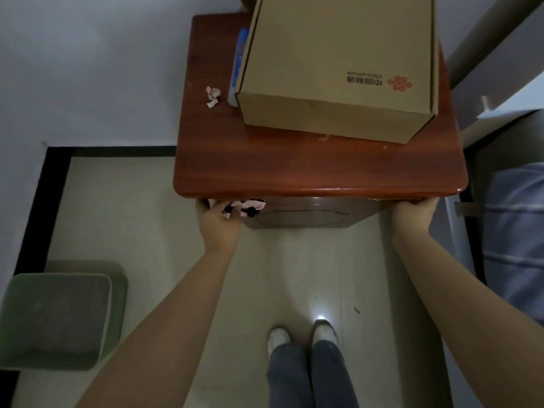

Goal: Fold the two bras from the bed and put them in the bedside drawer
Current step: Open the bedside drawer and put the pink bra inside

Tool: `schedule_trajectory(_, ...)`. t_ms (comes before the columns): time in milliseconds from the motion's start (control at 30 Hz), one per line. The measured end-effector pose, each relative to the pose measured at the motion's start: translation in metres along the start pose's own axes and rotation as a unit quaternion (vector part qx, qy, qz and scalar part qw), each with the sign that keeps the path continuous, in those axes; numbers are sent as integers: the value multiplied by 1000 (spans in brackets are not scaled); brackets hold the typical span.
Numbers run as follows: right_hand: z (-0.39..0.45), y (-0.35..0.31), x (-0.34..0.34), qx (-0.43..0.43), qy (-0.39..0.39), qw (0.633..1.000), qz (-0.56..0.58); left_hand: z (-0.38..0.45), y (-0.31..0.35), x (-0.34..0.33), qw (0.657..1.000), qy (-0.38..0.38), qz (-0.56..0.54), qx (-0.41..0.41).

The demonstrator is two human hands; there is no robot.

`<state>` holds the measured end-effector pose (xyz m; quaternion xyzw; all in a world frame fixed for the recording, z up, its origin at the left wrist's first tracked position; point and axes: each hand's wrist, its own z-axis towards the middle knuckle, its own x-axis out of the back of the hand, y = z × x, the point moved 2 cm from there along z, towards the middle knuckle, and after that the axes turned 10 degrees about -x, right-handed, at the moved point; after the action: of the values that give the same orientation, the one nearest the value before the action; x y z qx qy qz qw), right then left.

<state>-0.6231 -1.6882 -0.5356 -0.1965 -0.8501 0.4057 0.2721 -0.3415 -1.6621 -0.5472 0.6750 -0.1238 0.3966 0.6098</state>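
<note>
Gripping under the nightstand (309, 169) top, both hands' fingers are hidden; the drawer (300, 214) looks closed.

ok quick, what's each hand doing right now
Left hand: closed on a black and pink item at the nightstand front edge.
Right hand: fingers hooked under the nightstand edge, holding nothing else.

Single head view, steep downward look over bedside table (294, 172), close; floor (164, 231) and own feet below.
</note>
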Motion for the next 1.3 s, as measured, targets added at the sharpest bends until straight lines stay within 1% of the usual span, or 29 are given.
schedule_trajectory(133,-10,9,13,-4,21,999,-27,-11,-11,18,999,-32,19,0)
schedule_trajectory(233,-32,31,40,-32,21,997,-68,-51,-17,36,996,-73,42,20)
schedule_trajectory(333,-51,54,66,-63,6,985,-162,-79,-22,46,992,-98,51,53)
schedule_trajectory(367,-55,58,70,-51,8,979,-195,-83,-24,46,990,-113,52,66)
schedule_trajectory(400,-59,60,71,-21,12,972,-232,-86,-24,46,987,-131,56,74)
schedule_trajectory(433,-63,59,69,31,16,955,-294,-88,-25,47,984,-149,65,75)
schedule_trajectory(467,-65,58,64,108,13,918,-381,-89,-25,47,981,-164,74,72)
schedule_trajectory(500,-67,58,57,184,-9,863,-470,-89,-24,49,978,-177,84,74)
schedule_trajectory(533,-69,58,49,236,-43,813,-530,-90,-22,53,974,-187,99,78)
schedule_trajectory(567,-71,58,41,259,-77,778,-567,-88,-16,58,971,-192,123,74)
schedule_trajectory(600,-72,57,33,266,-107,754,-590,-86,-8,65,971,-179,150,47)
schedule_trajectory(633,-74,58,26,273,-134,734,-608,-83,2,71,972,-155,177,-16)
schedule_trajectory(667,-77,59,19,285,-157,715,-619,-80,13,75,967,-128,195,-106)
schedule_trajectory(700,-79,61,15,296,-175,706,-619,-78,26,76,952,-105,203,-203)
schedule_trajectory(733,-82,61,12,301,-189,708,-610,-77,37,75,934,-97,194,-283)
schedule_trajectory(767,-84,61,10,302,-196,716,-598,-73,46,69,920,-101,180,-333)
schedule_trajectory(800,-86,61,10,303,-197,726,-585,-67,53,59,911,-115,171,-358)
schedule_trajectory(833,-87,61,10,305,-193,735,-574,-59,59,47,904,-141,173,-365)
schedule_trajectory(867,-88,60,10,306,-190,740,-568,-52,61,33,899,-177,183,-357)
schedule_trajectory(900,-87,60,10,309,-189,742,-565,-45,60,18,895,-223,201,-330)
schedule_trajectory(933,-86,61,10,314,-188,741,-562,-37,56,4,888,-272,239,-283)
schedule_trajectory(967,-84,61,10,318,-189,739,-563,-29,49,-9,879,-313,287,-219)
schedule_trajectory(1033,-84,61,9,332,-185,734,-562,-14,33,-25,859,-345,360,-112)
schedule_trajectory(1100,-81,63,10,351,-174,730,-561,-5,24,-37,862,-345,367,-58)
schedule_trajectory(1167,-79,64,10,365,-170,728,-555,-2,19,-47,866,-354,354,-27)
schedule_trajectory(1200,-79,65,10,363,-174,728,-556,-3,17,-49,858,-372,353,-28)
schedule_trajectory(1233,-80,65,11,350,-179,726,-564,-8,17,-50,845,-394,358,-41)
schedule_trajectory(1267,-81,66,11,331,-190,716,-585,-13,18,-48,837,-410,359,-61)
schedule_trajectory(1300,-81,67,13,317,-198,707,-600,-19,21,-44,834,-413,355,-87)
